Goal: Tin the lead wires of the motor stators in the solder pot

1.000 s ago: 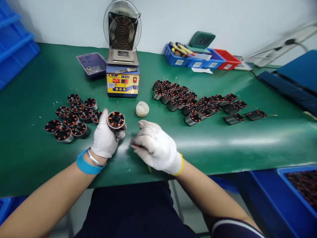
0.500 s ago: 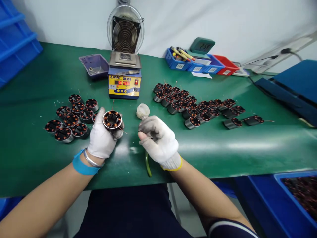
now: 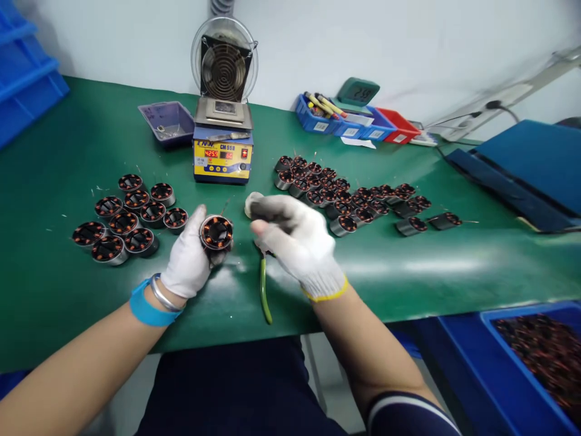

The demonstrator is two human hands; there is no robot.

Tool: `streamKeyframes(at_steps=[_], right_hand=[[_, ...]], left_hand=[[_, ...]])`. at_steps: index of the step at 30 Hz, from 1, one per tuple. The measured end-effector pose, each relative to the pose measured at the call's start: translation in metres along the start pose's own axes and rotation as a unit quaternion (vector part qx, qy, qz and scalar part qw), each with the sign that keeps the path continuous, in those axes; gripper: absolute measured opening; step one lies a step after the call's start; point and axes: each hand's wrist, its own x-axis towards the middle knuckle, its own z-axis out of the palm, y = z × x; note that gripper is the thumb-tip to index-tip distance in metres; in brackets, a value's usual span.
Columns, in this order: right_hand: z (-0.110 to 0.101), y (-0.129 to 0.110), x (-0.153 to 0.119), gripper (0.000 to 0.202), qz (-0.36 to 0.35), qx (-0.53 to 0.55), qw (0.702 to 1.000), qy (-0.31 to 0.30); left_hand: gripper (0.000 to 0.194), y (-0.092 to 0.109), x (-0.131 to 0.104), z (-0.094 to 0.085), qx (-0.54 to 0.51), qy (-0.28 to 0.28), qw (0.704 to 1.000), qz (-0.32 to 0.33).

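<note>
My left hand (image 3: 188, 260), in a white glove, is closed around a motor stator (image 3: 216, 232). Its ring of copper windings faces up, and a thin wire sticks up behind it. To its right is my gloved right hand (image 3: 297, 236), slightly blurred, with fingers half curled and thumb apart; no object shows between them. Its fingertips partly cover a small whitish round cup (image 3: 250, 203). Below that hand lie pliers with a green handle (image 3: 264, 290), the upper part mostly hidden by the hand.
Several stators (image 3: 124, 223) stand at left, more (image 3: 313, 181) at right. A yellow-blue solder pot unit (image 3: 221, 160) sits at the back before a fan (image 3: 224, 68), beside a purple bin (image 3: 167, 118). Small parts bins (image 3: 349, 128) hold markers. A blue crate (image 3: 494, 339) is lower right.
My left hand has shifted right and slightly down with the stator, which now tilts differently. My right hand has moved up a little over the cup, its thumb and fingers parting, uncovering more of the pliers.
</note>
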Motion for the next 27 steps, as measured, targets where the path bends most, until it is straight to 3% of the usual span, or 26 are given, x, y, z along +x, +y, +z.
streamKeyframes(at_steps=[2,5,9,13,15,17,19,21,24,27], right_hand=[[0.001,0.004,0.009,0.032,0.058,-0.012,0.996,-0.073],[0.002,0.005,0.019,0.021,0.043,-0.06,0.992,-0.103],[-0.001,-0.017,0.021,0.009,-0.066,-0.162,0.979,-0.103],[-0.006,-0.053,0.019,0.008,-0.204,-0.266,0.937,-0.103],[-0.007,-0.065,0.019,0.008,-0.235,-0.287,0.922,-0.108],[-0.007,-0.068,0.02,0.009,-0.251,-0.29,0.916,-0.114],[-0.007,-0.064,0.02,0.009,-0.253,-0.284,0.917,-0.119],[-0.006,-0.057,0.019,0.009,-0.246,-0.274,0.922,-0.117],[-0.009,-0.047,0.013,0.01,-0.218,-0.216,0.948,-0.089],[-0.02,-0.036,0.008,0.01,-0.183,-0.068,0.98,0.033]], left_hand=[[0.041,-0.003,-0.002,-0.001,0.014,-0.011,1.0,-0.026],[0.04,-0.006,-0.004,-0.002,0.024,-0.053,0.998,-0.039],[0.023,-0.002,-0.003,-0.001,-0.059,-0.114,0.992,-0.018],[0.045,0.006,0.003,-0.003,-0.199,-0.047,0.977,0.067],[0.049,0.007,0.006,-0.005,-0.179,-0.061,0.982,0.021],[0.047,0.007,0.006,-0.007,-0.122,-0.149,0.978,-0.082],[0.055,0.007,0.003,-0.009,-0.067,-0.278,0.944,-0.163],[0.059,0.008,-0.003,-0.009,-0.041,-0.352,0.921,-0.16],[0.05,0.012,-0.011,-0.008,-0.043,-0.33,0.94,-0.077],[0.049,0.014,-0.014,-0.008,-0.041,-0.283,0.957,-0.039]])
